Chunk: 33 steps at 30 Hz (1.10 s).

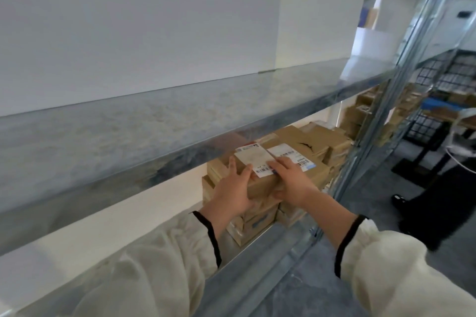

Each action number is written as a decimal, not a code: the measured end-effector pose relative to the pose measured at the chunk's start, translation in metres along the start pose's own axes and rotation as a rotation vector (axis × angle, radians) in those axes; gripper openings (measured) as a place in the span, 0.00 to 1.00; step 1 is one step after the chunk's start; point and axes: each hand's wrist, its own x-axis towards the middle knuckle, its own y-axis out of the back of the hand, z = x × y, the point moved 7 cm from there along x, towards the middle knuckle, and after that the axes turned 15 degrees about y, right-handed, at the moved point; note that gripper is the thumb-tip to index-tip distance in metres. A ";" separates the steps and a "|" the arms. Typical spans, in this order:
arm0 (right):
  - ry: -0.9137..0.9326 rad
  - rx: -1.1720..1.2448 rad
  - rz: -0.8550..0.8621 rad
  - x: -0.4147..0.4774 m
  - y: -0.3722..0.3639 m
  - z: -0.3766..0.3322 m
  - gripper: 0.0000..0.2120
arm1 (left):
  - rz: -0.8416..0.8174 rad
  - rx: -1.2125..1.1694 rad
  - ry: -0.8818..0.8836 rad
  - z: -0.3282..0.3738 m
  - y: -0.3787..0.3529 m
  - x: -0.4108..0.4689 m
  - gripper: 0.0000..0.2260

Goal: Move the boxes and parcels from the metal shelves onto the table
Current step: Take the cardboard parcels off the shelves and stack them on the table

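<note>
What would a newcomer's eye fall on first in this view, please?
First come the two hands at the centre: the left hand and the right hand grip a labelled brown box on top of a stack of cartons on the lower shelf. Just above them, a broad grey metal shelf sweeps across the frame from lower left to upper right.

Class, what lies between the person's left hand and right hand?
In the head view, a brown cardboard box with white barcode labels lies there, gripped by the left hand and right hand.
</note>
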 end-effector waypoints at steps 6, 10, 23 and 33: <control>0.068 0.060 0.030 0.013 -0.001 0.000 0.40 | 0.013 -0.018 0.043 0.000 -0.003 0.009 0.39; 0.131 0.021 0.026 0.016 -0.001 -0.002 0.38 | 0.010 -0.025 0.070 -0.003 -0.003 0.008 0.40; 0.509 -0.116 -0.079 0.004 -0.021 -0.103 0.35 | 0.119 -0.044 0.401 -0.079 0.008 -0.082 0.43; 0.956 -0.023 -0.148 -0.039 -0.082 -0.288 0.33 | 0.215 -0.104 0.830 -0.200 0.023 -0.252 0.40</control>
